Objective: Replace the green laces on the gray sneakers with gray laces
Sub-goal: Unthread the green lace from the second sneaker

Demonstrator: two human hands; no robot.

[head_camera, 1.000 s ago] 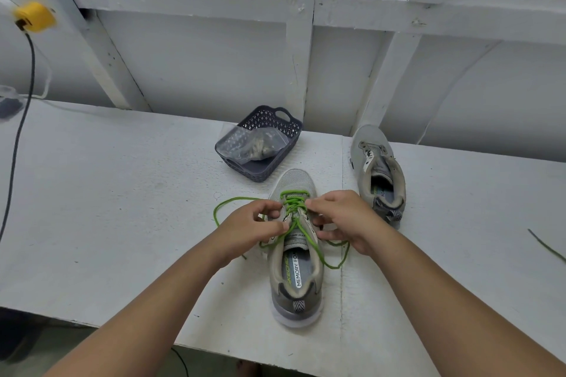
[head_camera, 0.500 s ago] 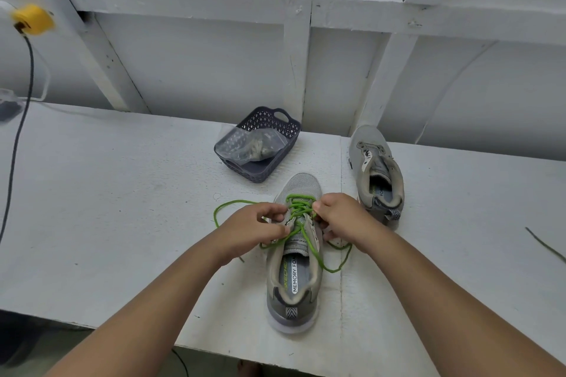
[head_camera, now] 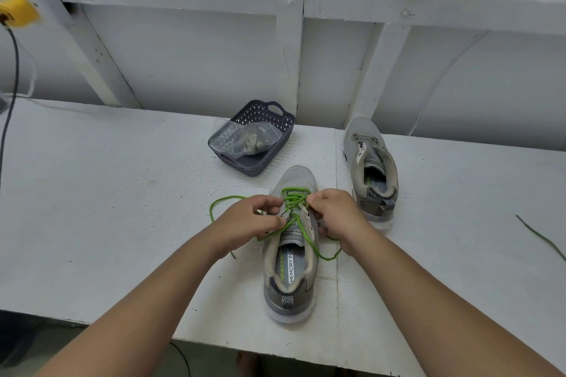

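Note:
A gray sneaker lies in front of me on the white table, toe pointing away, with a green lace threaded through its upper eyelets. My left hand pinches the lace at the sneaker's left side. My right hand pinches it at the right side, fingers curled over the eyelets. Loose green ends loop out to both sides. A second gray sneaker without a lace stands to the right. A clear bag holding gray laces sits in a dark basket.
A removed green lace lies on the table at the far right. A black cable hangs from a yellow fitting at the left. White wall framing rises behind the table. The table's front edge runs just behind the sneaker's heel.
Both hands have shifted slightly toward the sneaker's toe along the lacing, and the sneaker sits a little nearer to me. The loose loops keep their shape.

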